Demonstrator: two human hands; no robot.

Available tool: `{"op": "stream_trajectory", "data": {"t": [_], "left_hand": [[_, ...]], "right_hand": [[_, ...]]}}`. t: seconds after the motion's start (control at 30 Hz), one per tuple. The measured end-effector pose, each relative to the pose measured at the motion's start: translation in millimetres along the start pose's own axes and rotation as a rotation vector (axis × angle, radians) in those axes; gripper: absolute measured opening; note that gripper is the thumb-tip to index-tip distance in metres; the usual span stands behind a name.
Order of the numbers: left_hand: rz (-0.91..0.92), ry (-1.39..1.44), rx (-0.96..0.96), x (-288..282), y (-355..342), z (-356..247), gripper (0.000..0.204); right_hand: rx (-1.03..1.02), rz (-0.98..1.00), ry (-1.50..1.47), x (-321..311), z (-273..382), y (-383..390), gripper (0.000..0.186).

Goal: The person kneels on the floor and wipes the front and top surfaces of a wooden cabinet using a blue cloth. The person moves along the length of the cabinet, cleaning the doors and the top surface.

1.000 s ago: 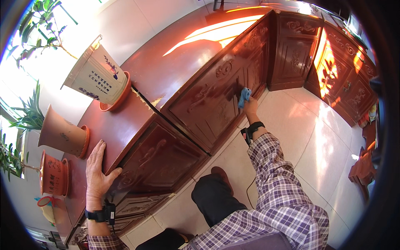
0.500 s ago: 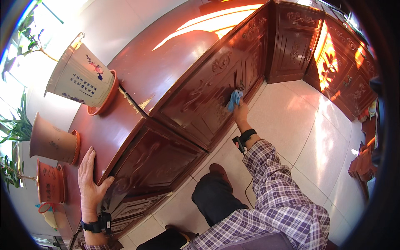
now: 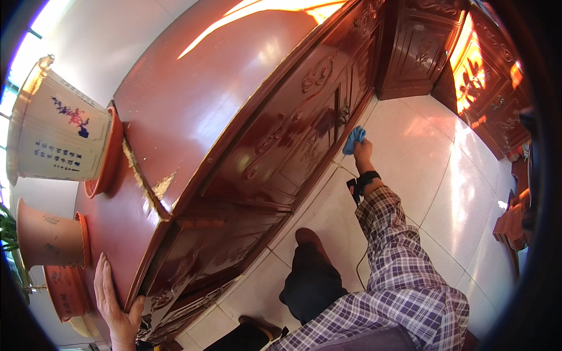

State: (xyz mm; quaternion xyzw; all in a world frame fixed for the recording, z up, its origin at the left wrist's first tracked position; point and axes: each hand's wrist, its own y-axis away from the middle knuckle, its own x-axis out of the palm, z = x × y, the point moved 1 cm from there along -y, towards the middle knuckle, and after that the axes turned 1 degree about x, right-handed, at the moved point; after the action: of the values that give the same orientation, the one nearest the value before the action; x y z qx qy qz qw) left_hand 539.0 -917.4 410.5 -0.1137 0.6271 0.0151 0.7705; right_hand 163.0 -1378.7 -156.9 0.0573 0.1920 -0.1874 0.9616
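A crumpled blue cloth [image 3: 353, 139] is bunched in my right hand [image 3: 363, 153], whose fingers are closed round it. That hand hangs over the floor beside the lower edge of a dark red carved cabinet [image 3: 293, 140], with a small gap between cloth and door. On the cabinet's top, at the near edge, rests my left hand [image 3: 115, 304]. Its fingers lie stretched along the surface and the thumb bends over the front edge. Close to its fingertips stand a tan flowerpot [image 3: 47, 237] and an orange-red flowerpot [image 3: 64, 291].
A large cream flowerpot [image 3: 61, 128] stands on an orange saucer on the cabinet top. Beside it, the veneer is chipped along a seam [image 3: 143, 181]. More carved cabinets [image 3: 418, 52] meet this one at the far right. Pale floor tiles [image 3: 427, 158] lie under my feet.
My right hand with the cloth has drawn off the cabinet door, to the right and slightly up. My left hand stays on the top edge, lower in view as the view shifted.
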Motion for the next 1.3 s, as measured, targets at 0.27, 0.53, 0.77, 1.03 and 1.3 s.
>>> {"op": "stream_trajectory", "data": {"t": [0.27,0.53,0.77,1.03,1.3], "left_hand": [[0.01,0.067,0.057,-12.0,-12.8,-18.2,0.077],[-0.007,0.023,0.04,-8.3,-3.1,-11.4,0.075],[-0.084,-0.041,0.025,4.1,3.6,4.3,0.081],[-0.234,-0.009,0.061,7.0,5.1,3.1,0.07],[-0.29,-0.01,0.075,11.3,12.1,4.1,0.063]], "right_hand": [[-0.028,-0.045,0.192,50.1,-8.9,-6.4,0.017],[0.284,0.247,-0.072,66.7,-43.0,65.8,0.023],[0.412,0.708,-0.463,-24.0,-41.6,153.2,0.017],[0.784,0.696,-0.361,-147.4,-71.7,227.3,0.019],[0.62,0.647,-0.654,-231.8,-1.9,209.0,0.025]]}}
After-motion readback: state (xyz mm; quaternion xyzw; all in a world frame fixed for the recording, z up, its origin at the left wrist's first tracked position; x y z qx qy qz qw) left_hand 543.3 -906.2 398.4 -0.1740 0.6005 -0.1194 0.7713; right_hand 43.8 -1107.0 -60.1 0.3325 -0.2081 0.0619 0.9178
